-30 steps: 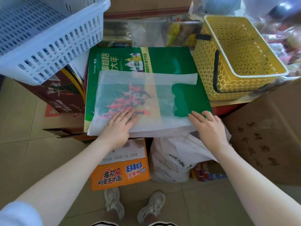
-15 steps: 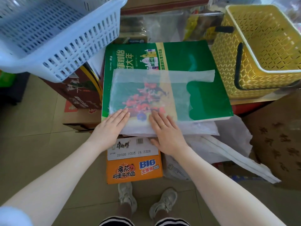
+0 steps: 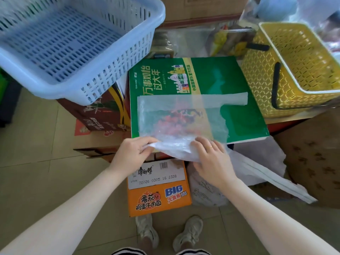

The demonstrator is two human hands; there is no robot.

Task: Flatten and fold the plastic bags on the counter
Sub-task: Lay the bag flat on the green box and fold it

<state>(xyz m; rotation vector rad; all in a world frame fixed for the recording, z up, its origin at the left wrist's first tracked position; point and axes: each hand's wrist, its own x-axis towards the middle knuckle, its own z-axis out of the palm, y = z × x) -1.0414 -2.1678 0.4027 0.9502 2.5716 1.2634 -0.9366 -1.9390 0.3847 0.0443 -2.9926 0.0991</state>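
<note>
A thin translucent white plastic bag (image 3: 176, 116) lies spread on a green printed box (image 3: 239, 85), one handle strip reaching right. Its near edge is lifted and bunched off the box's front edge. My left hand (image 3: 132, 150) pinches that edge at the left, thumb and fingers curled round the film. My right hand (image 3: 211, 157), a ring on one finger, grips the bunched edge from the right, fingers curled over it. More white bags (image 3: 261, 162) hang below the box at the right.
A blue slatted basket (image 3: 73, 43) sits high at the left on brown cartons. A yellow basket (image 3: 298, 70) with a black handle stands right of the green box. An orange noodle carton (image 3: 158, 190) and my shoes are on the tiled floor below. A brown cardboard box (image 3: 312, 153) fills the right.
Both hands lay flat on the bag's near edge before; now they have closed on it and lifted it off the box's front. My right hand moved left from the right corner.
</note>
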